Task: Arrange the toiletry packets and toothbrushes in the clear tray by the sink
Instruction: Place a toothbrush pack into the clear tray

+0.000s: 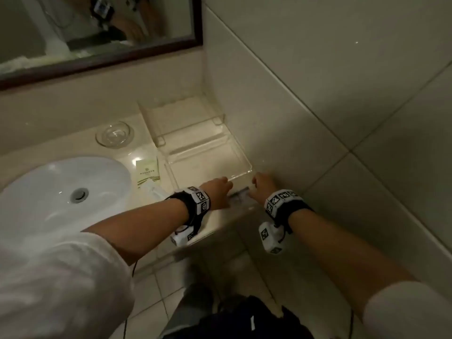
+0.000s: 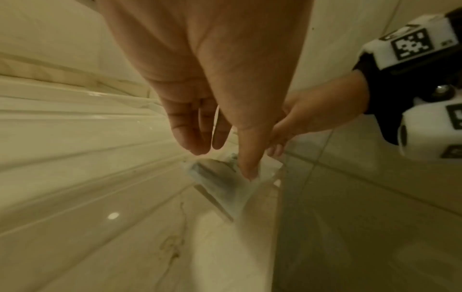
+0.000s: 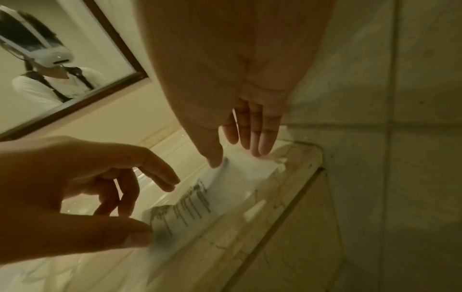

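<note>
A white printed packet (image 1: 241,195) lies on the counter just in front of the clear tray (image 1: 210,162), which stands in the corner by the wall. My left hand (image 1: 226,182) is at the packet's left end. Its thumb (image 2: 247,171) presses on the packet (image 2: 225,189) while the fingers hang relaxed above. My right hand (image 1: 256,180) is at the other end, where thumb and straight fingers (image 3: 260,150) pinch the raised tip of the packet (image 3: 190,205). A cream-green packet (image 1: 147,172) and a white wrapped toothbrush (image 1: 154,190) lie beside the sink (image 1: 61,192).
A small glass dish (image 1: 114,135) sits behind the sink, left of the tray. The tiled wall (image 1: 318,106) runs close along the right of the tray. A framed mirror (image 1: 97,33) hangs above the counter. The counter edge (image 1: 220,228) drops off just behind my wrists.
</note>
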The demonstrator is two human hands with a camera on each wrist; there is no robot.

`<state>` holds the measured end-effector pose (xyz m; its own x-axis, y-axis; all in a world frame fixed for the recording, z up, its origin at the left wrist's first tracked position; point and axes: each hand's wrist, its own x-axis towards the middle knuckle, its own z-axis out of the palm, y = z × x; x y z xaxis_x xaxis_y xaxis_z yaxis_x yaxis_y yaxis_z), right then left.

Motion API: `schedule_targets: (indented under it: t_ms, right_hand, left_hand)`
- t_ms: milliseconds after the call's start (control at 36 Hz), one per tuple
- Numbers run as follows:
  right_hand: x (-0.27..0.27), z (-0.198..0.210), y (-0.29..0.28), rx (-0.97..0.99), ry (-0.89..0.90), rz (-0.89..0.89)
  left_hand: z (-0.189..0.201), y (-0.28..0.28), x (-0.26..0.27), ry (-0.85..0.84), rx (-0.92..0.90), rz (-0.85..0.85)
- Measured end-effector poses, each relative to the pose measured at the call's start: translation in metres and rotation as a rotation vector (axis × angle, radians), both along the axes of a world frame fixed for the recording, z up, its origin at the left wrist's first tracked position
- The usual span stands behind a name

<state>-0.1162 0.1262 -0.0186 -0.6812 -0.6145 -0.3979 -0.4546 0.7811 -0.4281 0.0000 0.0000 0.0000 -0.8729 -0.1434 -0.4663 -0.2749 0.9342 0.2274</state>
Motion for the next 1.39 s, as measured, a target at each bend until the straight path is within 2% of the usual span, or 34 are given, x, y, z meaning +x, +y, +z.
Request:
schedule_targets:
  t_ms: [111, 417, 583, 778, 917, 1083, 1222, 1305, 1389]
  right_hand:
    - [0.008, 0.0, -0.001, 0.03, -0.026, -0.113]
    - [0.013, -0.003, -0.004, 0.043, -0.069, -0.202]
    - [0.01, 0.007, -0.003, -0.028, -0.188, -0.296]
    - [0.009, 0.028, -0.006, -0.057, -0.186, -0.231]
    - [0.006, 0.032, -0.011, -0.134, -0.169, -0.261]
    - [-0.006, 0.047, -0.02, -0.261, -0.13, -0.244]
    - [-0.008, 0.062, -0.042, -0.36, -0.134, -0.275]
    - [-0.01, 0.068, -0.058, -0.442, -0.171, -0.296]
    - [-0.014, 0.069, -0.076, -0.509, -0.203, -0.335]
  left_hand:
    - [-0.005, 0.005, -0.001, -0.027, -0.009, -0.004]
    - [-0.017, 0.004, -0.006, -0.009, 0.008, -0.007]
    - [-0.011, 0.001, -0.015, 0.085, 0.089, 0.022]
    - [-0.003, -0.008, -0.02, 0.058, 0.116, 0.011]
    - [0.001, -0.017, -0.021, 0.1, 0.134, 0.006]
    - [0.012, -0.049, -0.022, 0.21, 0.295, 0.055]
    - [0.021, -0.083, -0.023, 0.168, 0.341, 0.124]
    - [0.022, -0.102, -0.021, 0.136, 0.42, 0.212]
    - [0.018, -0.119, -0.017, 0.147, 0.627, 0.386]
